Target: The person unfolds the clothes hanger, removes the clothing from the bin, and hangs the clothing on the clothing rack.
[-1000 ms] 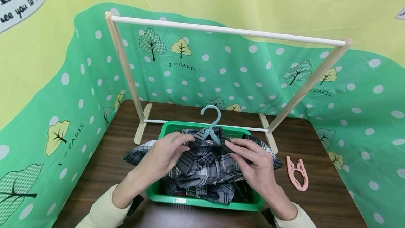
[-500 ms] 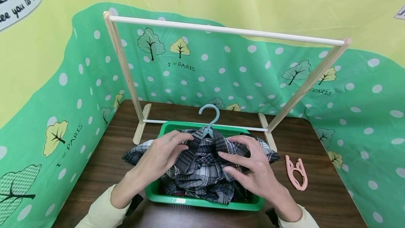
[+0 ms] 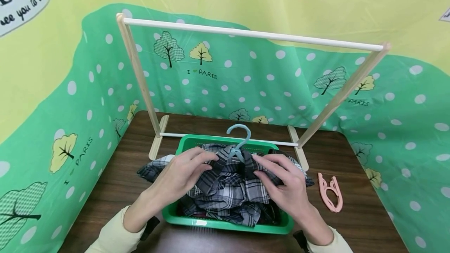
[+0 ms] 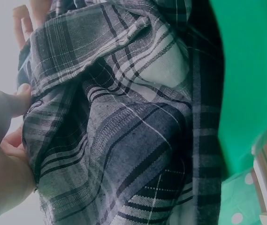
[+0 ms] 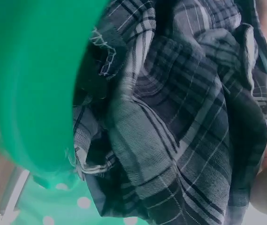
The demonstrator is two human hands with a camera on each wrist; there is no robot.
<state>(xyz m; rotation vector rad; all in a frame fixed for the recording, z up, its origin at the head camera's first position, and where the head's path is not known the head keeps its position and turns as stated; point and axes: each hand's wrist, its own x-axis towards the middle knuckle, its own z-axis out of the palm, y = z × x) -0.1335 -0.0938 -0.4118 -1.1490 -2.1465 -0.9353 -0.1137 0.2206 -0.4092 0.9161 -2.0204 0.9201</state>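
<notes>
A grey, black and white plaid shirt [image 3: 228, 197] lies bunched in a green basket [image 3: 246, 228], its sides spreading over the rim. A light blue hanger [image 3: 235, 152] is inside the shirt, its hook standing up out of the collar. My left hand [image 3: 184, 170] pinches the shirt's front by the collar, left of the hook. On the other side my right hand [image 3: 286, 180] pinches the collar edge between thumb and fingers. Both wrist views show the plaid cloth [image 4: 133, 150] close up, with fingertips at its edge. The hanger's arms are hidden under the cloth.
Behind the basket stands a wooden rack with a white top bar [image 3: 253, 33] and a low crossbar. A folded pink hanger [image 3: 338, 195] lies on the brown table [image 3: 365, 221] to the right. Patterned green and yellow cloth [image 3: 225, 89] surrounds the table.
My right hand let go of the collar, spread its fingers, then took hold of it again. The hanger's hook shifted left, then right and lower. My left hand stayed nearly in place.
</notes>
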